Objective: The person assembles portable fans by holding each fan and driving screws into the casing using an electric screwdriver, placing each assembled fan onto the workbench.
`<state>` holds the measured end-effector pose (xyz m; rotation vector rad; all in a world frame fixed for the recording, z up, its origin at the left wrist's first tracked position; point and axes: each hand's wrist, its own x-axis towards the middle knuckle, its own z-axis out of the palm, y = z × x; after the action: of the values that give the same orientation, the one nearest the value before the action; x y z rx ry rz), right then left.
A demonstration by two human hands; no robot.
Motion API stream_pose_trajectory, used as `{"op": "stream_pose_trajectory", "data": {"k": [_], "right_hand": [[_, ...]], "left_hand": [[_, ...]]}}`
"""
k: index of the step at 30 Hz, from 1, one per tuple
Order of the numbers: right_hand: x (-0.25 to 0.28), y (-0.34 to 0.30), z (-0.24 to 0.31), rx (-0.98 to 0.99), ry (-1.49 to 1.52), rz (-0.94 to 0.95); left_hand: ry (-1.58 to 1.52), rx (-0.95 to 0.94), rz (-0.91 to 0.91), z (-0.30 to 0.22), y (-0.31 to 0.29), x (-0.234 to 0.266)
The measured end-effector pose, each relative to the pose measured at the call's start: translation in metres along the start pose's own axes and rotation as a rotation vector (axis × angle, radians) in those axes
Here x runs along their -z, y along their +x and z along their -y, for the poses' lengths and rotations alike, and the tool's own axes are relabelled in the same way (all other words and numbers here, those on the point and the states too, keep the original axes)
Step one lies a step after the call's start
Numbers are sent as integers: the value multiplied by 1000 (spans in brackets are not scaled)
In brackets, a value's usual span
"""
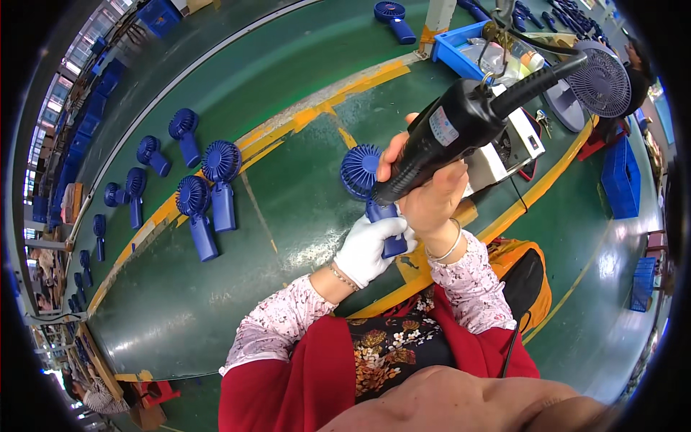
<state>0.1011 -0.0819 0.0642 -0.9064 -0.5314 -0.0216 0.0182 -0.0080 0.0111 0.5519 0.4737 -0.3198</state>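
A blue handheld fan (361, 171) lies on the green table in front of me. My left hand (371, 248), in a white glove, is closed round its handle. Bare and wrapped round a black electric screwdriver (446, 133), my right hand (434, 193) tilts the tool so that its lower end meets the fan just below the round head. The screwdriver's tip is hidden. A cable leaves the tool's upper end toward the upper right.
Several blue handheld fans (219, 169) rest to the left, some on the table, others past its taped edge. A blue bin (461, 50) with bags stands at the upper right, near a white box (515, 144) and a desk fan (599, 81). An orange-and-black bag (529, 281) is at the right.
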Motion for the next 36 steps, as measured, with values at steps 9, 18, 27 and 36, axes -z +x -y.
{"op": "stream_pose_trajectory", "data": {"k": [9, 18, 27, 36], "right_hand": [[-3, -8, -13, -55, -66, 62], [14, 2, -17, -193, 103, 204], [20, 13, 8, -68, 38, 107], [12, 12, 8, -163, -195, 253]], "left_hand": [[219, -87, 21, 3, 0, 3], [-21, 96, 169, 5, 5, 14], [480, -638, 53, -113, 24, 28], [2060, -1183, -1404, -146, -62, 138]]}}
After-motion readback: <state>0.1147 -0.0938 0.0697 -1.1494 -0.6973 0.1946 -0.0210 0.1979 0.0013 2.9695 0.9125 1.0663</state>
